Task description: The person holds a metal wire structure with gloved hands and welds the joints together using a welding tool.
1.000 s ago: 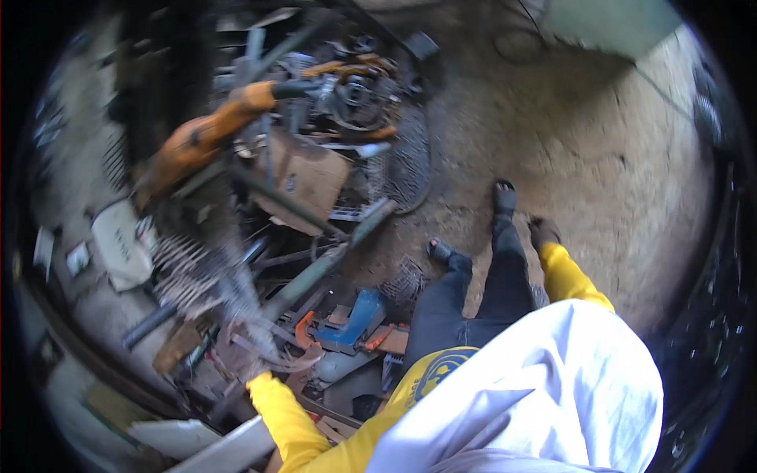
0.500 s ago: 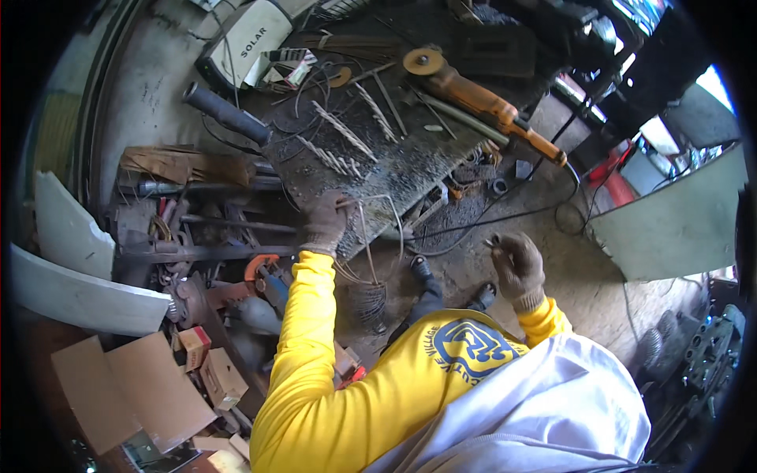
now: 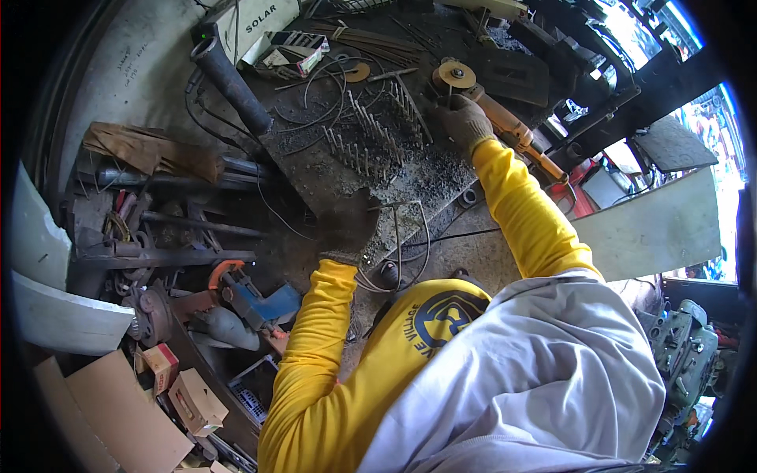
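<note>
The bent wire is seemingly held in the closed left hand at the near edge of the surface; it is best kept steady there. The right hand is placed beside the orange grinder; whether anything is gripped cannot be told. The disc should be given clearance. Half a second ago, the right hand was held over the floor.

One grinder, three rod rows
</note>
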`<state>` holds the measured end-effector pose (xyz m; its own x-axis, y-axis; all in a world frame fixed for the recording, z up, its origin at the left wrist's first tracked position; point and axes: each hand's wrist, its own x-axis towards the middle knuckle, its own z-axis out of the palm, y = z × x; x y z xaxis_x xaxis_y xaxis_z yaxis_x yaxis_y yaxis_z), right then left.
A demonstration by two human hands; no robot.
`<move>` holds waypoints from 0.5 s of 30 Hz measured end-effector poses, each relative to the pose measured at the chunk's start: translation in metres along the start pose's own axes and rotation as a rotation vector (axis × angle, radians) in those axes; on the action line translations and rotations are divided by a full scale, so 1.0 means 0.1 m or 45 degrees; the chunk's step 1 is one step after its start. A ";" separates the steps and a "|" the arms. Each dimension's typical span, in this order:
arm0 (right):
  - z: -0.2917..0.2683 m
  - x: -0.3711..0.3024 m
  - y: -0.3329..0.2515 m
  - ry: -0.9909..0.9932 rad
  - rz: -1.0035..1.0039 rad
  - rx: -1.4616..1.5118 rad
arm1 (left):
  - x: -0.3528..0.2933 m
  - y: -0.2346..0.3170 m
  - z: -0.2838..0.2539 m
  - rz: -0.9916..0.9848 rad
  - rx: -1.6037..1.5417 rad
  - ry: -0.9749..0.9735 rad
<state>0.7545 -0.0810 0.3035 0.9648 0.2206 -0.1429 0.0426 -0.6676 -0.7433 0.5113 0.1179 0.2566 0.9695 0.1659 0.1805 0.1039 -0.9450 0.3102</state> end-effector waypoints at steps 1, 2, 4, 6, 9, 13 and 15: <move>-0.01 0.06 -0.06 0.031 -0.026 -0.187 | -0.01 -0.01 0.02 0.015 -0.024 0.040; -0.03 0.05 -0.18 0.059 -0.054 -0.365 | -0.02 -0.02 0.03 0.029 -0.039 0.078; -0.05 0.11 -0.27 0.132 -0.104 -0.427 | 0.00 -0.02 0.07 0.072 -0.046 0.148; -0.08 0.05 -0.31 0.177 -0.163 -0.415 | 0.00 0.00 0.02 0.123 -0.004 0.193; -0.19 -0.35 -0.30 0.271 -0.322 -0.243 | -0.02 0.07 -0.07 0.003 -0.062 0.159; 0.01 -1.00 0.59 0.037 -0.621 0.087 | -0.09 -0.07 0.11 -0.061 -0.142 0.149; 0.08 -1.42 0.83 -0.204 -0.509 0.183 | -0.11 -0.11 0.09 -0.093 -0.088 0.097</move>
<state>0.6184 -0.1619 0.2566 0.8273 0.5556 0.0830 0.3563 -0.4047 -0.8422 0.5015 0.1235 0.2427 0.9399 0.2573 0.2244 0.1559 -0.9082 0.3884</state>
